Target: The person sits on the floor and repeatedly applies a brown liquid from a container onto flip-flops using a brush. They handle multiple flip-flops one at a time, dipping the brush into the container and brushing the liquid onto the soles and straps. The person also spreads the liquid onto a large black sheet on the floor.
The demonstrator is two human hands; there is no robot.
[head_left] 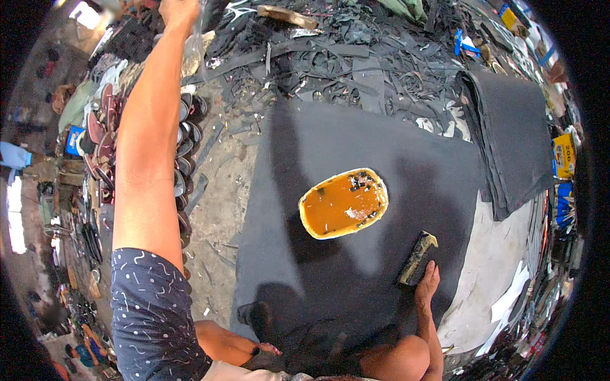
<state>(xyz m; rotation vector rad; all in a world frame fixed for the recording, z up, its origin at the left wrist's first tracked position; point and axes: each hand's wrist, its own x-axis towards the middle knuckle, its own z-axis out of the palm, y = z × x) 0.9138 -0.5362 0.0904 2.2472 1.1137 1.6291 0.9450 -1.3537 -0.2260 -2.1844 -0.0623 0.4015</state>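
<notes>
My left arm stretches far forward to the upper left, and my left hand [180, 10] looks closed at the picture's top edge. Its fingers are partly cut off; clear plastic [196, 44] hangs beside it, and I cannot make out what it grips. Low on the right, my right hand [428, 283] has its fingers against a dark block [416, 259] with a yellowish, glue-crusted side. That block rests on a large black sheet [381, 143]. Left of it stands an oval tub [302, 219] of amber, glue-like liquid, with dark and whitish bits along its far right side.
Rows of sandals [185, 149] line the floor beyond my left arm. Black offcuts [330, 70] heap up at the far side. A folded black sheet [511, 136] lies at the right, near a yellow box [563, 155]. My bent knee [406, 359] is near the sheet's front edge.
</notes>
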